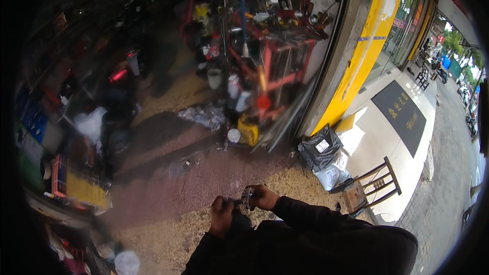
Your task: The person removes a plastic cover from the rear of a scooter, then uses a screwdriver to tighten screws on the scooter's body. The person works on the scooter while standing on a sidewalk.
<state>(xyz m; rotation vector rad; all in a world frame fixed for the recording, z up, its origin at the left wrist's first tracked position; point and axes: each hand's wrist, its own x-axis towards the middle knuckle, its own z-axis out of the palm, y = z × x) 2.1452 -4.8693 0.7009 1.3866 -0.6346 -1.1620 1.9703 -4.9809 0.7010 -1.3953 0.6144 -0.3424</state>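
Low in the picture, in front of my dark-sleeved body, both hands are close together. My right hand (263,197) is closed on a small silvery metal part (247,196), held at its fingertips; the exact kind is too small to tell. Just left of it, my left hand (221,216) is closed with the thumb up. A short dark piece seems to run from its fingers toward the metal part, but I cannot make out what it is or whether the two are joined.
A red tool stand (285,46) loaded with tools stands ahead, with a yellow jug (248,131) and a white tub (234,135) below. Black packages (321,147) and a small wooden chair (374,186) are at right. A yellow-topped crate (84,191) sits at left.
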